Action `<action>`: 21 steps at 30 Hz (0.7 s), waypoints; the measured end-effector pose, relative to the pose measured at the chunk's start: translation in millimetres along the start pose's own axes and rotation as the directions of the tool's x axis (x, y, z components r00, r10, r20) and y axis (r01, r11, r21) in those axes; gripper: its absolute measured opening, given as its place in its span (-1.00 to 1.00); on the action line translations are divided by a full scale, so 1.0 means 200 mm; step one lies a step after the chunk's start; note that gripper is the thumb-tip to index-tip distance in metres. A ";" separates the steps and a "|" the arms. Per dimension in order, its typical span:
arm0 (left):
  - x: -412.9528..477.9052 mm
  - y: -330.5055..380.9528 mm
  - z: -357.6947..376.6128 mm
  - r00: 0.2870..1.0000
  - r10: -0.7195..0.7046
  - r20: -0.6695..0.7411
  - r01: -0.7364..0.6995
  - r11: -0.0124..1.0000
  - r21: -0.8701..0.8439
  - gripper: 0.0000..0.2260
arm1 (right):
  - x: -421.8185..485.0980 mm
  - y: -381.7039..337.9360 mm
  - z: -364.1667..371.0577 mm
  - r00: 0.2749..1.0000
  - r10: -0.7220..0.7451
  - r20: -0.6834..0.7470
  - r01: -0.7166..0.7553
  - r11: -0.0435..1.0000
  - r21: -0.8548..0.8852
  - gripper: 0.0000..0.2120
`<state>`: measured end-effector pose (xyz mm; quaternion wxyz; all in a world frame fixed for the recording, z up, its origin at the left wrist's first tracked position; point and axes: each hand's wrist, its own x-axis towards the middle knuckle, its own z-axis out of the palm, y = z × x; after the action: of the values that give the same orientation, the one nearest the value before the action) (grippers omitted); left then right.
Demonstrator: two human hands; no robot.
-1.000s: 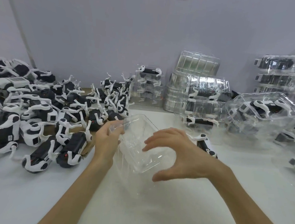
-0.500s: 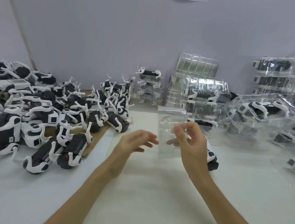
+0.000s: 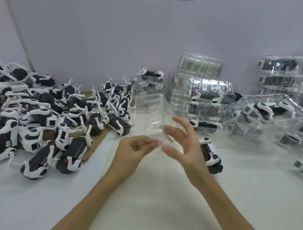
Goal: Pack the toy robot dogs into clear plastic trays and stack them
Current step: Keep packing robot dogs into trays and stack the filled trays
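Observation:
An empty clear plastic tray (image 3: 151, 115) stands upright in the air above the white table (image 3: 158, 197). My left hand (image 3: 135, 150) pinches its lower edge between thumb and fingertips. My right hand (image 3: 186, 146) is beside the tray's right edge with fingers spread and straight, the index fingertip touching it. One black-and-white toy robot dog (image 3: 211, 155) lies on the table just behind my right hand. A big pile of loose toy dogs (image 3: 47, 115) covers the left side of the table.
Stacks of clear trays with dogs inside (image 3: 204, 102) stand at the back centre, with more packed trays (image 3: 285, 80) at the far right. Loose packed trays (image 3: 267, 113) lie tilted on the right. A smaller stack (image 3: 151, 78) stands against the wall.
The tray passed from my right hand's grip to my left hand's pinch and rose upright. My right hand's fingers have opened and spread beside it.

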<state>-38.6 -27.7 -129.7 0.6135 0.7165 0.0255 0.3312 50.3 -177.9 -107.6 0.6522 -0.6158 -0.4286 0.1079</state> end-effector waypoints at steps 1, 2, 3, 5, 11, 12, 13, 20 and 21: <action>0.00 0.01 -0.01 1.000 -0.026 0.004 0.027 0.995 -0.099 -0.92 | 0.00 0.01 0.00 0.999 -0.039 0.007 0.040 0.982 -0.184 -0.36; 0.00 0.02 -0.02 0.999 -0.048 0.011 0.049 0.984 -0.171 -0.92 | -0.01 0.02 0.00 0.996 -0.083 0.018 0.084 0.937 -0.338 -0.38; 0.00 0.03 -0.03 0.997 -0.072 0.024 0.076 0.970 -0.232 -0.87 | -0.01 0.03 0.01 0.991 -0.129 0.025 0.127 0.892 -0.433 -0.45; 0.00 0.04 -0.03 0.988 -0.133 0.082 0.153 0.931 -0.332 -0.74 | -0.01 0.05 0.03 0.976 -0.218 -0.008 0.188 0.856 -0.481 -0.64; -0.01 0.01 -0.01 0.949 -0.110 0.295 0.181 0.957 -0.227 -0.74 | 0.01 0.06 0.01 0.963 -0.185 -0.194 0.133 0.959 -0.252 -0.73; -0.02 0.01 0.00 0.943 -0.109 0.314 0.182 0.960 -0.212 -0.75 | 0.01 0.05 0.00 0.963 -0.169 -0.210 0.123 0.969 -0.215 -0.72; -0.02 0.01 0.00 0.941 -0.112 0.320 0.182 0.963 -0.199 -0.75 | 0.02 0.05 -0.01 0.964 -0.155 -0.218 0.115 0.976 -0.183 -0.71; -0.01 0.01 0.00 0.986 -0.130 0.102 0.143 0.981 -0.128 -0.88 | 0.00 0.08 0.03 0.985 -0.141 -0.097 0.117 0.968 -0.223 -0.60; -0.01 0.01 0.00 0.988 -0.127 0.088 0.138 0.981 -0.139 -0.89 | 0.00 0.08 0.04 0.985 -0.132 -0.112 0.098 0.959 -0.265 -0.60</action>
<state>-41.5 -28.4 -129.6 0.6849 0.6794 0.0250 0.2622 52.0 -169.0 -122.4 0.5978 -0.6753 -0.4311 -0.0273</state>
